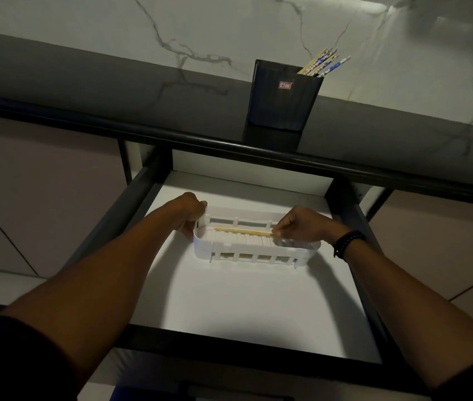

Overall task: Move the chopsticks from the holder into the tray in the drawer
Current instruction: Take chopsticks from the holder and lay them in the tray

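A white slatted tray (246,254) sits in the open drawer (229,302). My left hand (190,212) grips the tray's left end. My right hand (301,224) is over the tray's right end and pinches the end of a wooden chopstick (242,231), which lies lengthwise just above the tray's floor. On the dark countertop stands a black holder (283,99) with several blue-patterned chopsticks (323,63) leaning out toward the upper right.
The dark countertop edge (229,144) overhangs the back of the drawer. A marble wall (200,30) rises behind the holder. Dark drawer rails run along both sides. A black beaded bracelet (346,241) is on my right wrist.
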